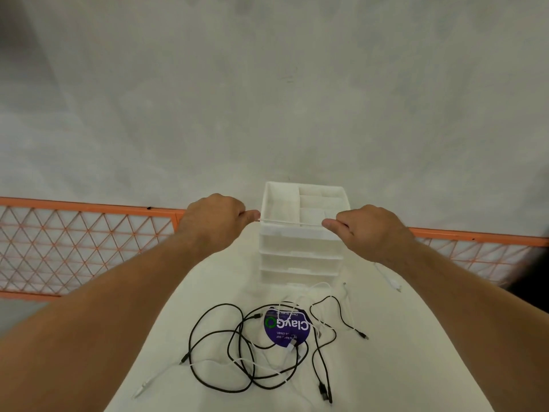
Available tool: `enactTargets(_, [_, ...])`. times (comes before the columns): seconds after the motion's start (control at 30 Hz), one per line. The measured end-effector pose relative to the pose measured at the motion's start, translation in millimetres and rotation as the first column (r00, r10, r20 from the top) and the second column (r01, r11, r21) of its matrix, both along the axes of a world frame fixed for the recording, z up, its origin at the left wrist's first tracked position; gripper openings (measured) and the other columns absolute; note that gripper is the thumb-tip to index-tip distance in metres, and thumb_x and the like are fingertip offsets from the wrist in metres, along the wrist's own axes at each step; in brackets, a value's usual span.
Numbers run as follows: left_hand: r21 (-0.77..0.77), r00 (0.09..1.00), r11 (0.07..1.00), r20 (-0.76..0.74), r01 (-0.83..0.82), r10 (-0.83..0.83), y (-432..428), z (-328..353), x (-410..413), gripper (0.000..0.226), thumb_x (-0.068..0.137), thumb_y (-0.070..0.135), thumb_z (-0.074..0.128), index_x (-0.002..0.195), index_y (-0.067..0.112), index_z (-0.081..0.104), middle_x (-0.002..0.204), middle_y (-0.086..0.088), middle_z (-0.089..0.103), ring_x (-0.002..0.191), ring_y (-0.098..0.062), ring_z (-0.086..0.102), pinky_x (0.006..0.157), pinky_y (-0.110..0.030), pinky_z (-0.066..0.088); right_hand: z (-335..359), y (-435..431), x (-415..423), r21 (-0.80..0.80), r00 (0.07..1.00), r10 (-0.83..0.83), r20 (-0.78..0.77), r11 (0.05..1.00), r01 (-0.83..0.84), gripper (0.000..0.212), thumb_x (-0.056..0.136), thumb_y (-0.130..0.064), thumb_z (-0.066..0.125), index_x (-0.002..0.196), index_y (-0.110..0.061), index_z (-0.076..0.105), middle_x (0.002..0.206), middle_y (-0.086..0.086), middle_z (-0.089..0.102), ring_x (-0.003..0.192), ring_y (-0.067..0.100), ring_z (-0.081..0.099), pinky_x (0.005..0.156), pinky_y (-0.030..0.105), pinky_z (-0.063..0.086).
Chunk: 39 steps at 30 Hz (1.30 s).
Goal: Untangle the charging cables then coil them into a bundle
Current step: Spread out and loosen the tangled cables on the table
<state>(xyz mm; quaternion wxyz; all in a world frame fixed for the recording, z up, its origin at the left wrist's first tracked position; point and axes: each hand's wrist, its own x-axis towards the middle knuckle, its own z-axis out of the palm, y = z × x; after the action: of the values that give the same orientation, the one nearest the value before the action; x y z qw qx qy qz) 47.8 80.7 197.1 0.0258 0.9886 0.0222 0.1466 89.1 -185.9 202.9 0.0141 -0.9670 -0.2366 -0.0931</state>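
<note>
Progress: early. One white cable (291,223) is clear of the heap and pulled straight between both hands. No loop has been wound yet, and no bundle is in view.

Left hand (218,223): thumb and curled fingers pinch one end of the straight stretch. Right hand (368,230): the same pinch at the other end. The slack tail drops below the right hand to a connector. I cannot tell whether it rests on the tabletop (386,367).

The taut stretch runs across the top front of a white drawer unit (300,257), which stands between and just beyond the hands.

Left to do: the black cables (246,352) lie looped over each other, well below both hands and nearer the body. At least one more white lead is threaded through them, partly over a round purple sticker (285,331). Judgement: most of the separating and all of the coiling are yet to be done.
</note>
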Motion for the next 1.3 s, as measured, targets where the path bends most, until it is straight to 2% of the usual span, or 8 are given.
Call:
enactTargets(0.43, [-0.100,0.997,0.994,0.056,-0.053,0.059,47,-21,-12,0.060,0.095,0.061,0.036,0.059,0.014,0.044,0.056,-0.003,0.051,0.057,-0.024,0.054,0.051,-0.029,0.038,-2,-23,-2,-0.107,0.997,-0.076,0.021,0.991,0.078,0.049,0.100,-0.056,0.023,0.071,-0.019,0.037,0.072,-0.003,0.052,0.077,0.026,0.056,0.069,0.031,0.041])
enactTargets(0.6, [-0.298,1.000,0.954,-0.003,-0.027,0.027,41,-31,-16,0.050,0.101,0.048,0.028,0.061,0.021,0.041,0.066,0.000,0.052,0.082,-0.034,0.061,0.073,-0.038,0.046,9,-6,-10,-0.118,0.994,0.025,0.109,0.993,-0.012,0.042,0.102,-0.051,0.019,0.078,-0.022,0.039,0.077,0.002,0.058,0.073,0.027,0.050,0.069,0.033,0.039])
enactTargets(0.73, [-0.495,0.988,0.858,0.130,0.137,-0.083,-11,-22,-14,0.049,0.103,0.045,0.025,0.099,0.012,0.061,0.107,-0.006,0.064,0.109,-0.027,0.057,0.095,-0.040,0.038,11,20,-17,0.017,0.985,0.150,0.079,0.988,-0.152,0.039,0.103,-0.039,0.027,0.067,-0.023,0.029,0.061,-0.006,0.039,0.066,0.025,0.043,0.065,0.033,0.034])
enactTargets(0.83, [-0.503,0.979,0.863,0.188,0.033,0.073,-39,-16,-7,0.056,0.100,0.052,0.025,0.134,0.014,0.048,0.144,-0.006,0.044,0.131,-0.026,0.044,0.112,-0.051,0.028,7,29,-14,0.096,0.981,0.192,0.029,0.976,-0.194,0.030,0.100,-0.029,0.032,0.073,-0.018,0.035,0.064,-0.003,0.045,0.066,0.027,0.045,0.063,0.033,0.033])
enactTargets(0.93, [-0.616,0.954,0.782,0.166,-0.095,0.248,-38,-6,-3,0.049,0.099,0.045,0.040,0.131,0.009,0.048,0.136,-0.007,0.046,0.113,-0.027,0.054,0.100,-0.046,0.044,8,22,-8,0.108,0.984,0.174,-0.029,0.980,-0.170,0.027,0.101,-0.026,0.032,0.077,-0.016,0.040,0.069,-0.003,0.047,0.070,0.025,0.046,0.065,0.034,0.035])
enactTargets(1.1, [-0.486,0.905,0.784,0.365,0.387,-0.220,-53,-13,-11,0.037,0.102,0.035,0.040,0.126,0.012,0.058,0.128,-0.004,0.059,0.117,-0.019,0.054,0.100,-0.027,0.041,11,18,-5,0.100,0.975,0.219,-0.024,0.971,-0.216,0.027,0.104,-0.037,0.028,0.104,-0.022,0.051,0.089,-0.004,0.055,0.087,0.025,0.055,0.081,0.041,0.047])
enactTargets(1.2, [-0.631,0.925,0.678,0.232,0.378,-0.300,-68,-18,-13,0.037,0.104,0.037,0.033,0.108,0.018,0.064,0.093,-0.001,0.070,0.088,-0.017,0.064,0.077,-0.030,0.049,14,25,-7,0.088,0.978,0.208,-0.026,0.975,-0.205,0.032,0.102,-0.045,0.026,0.114,-0.033,0.053,0.091,-0.006,0.056,0.090,0.024,0.056,0.082,0.041,0.048])
enactTargets(1.3, [-0.758,0.960,0.592,0.185,0.275,-0.209,-76,-21,-10,0.038,0.104,0.038,0.035,0.092,0.013,0.061,0.078,0.001,0.063,0.072,-0.017,0.059,0.065,-0.031,0.048,16,25,-6,0.134,0.984,0.178,0.001,0.975,-0.177,0.033,0.101,-0.047,0.034,0.103,-0.024,0.058,0.083,-0.004,0.057,0.086,0.023,0.057,0.076,0.037,0.047])
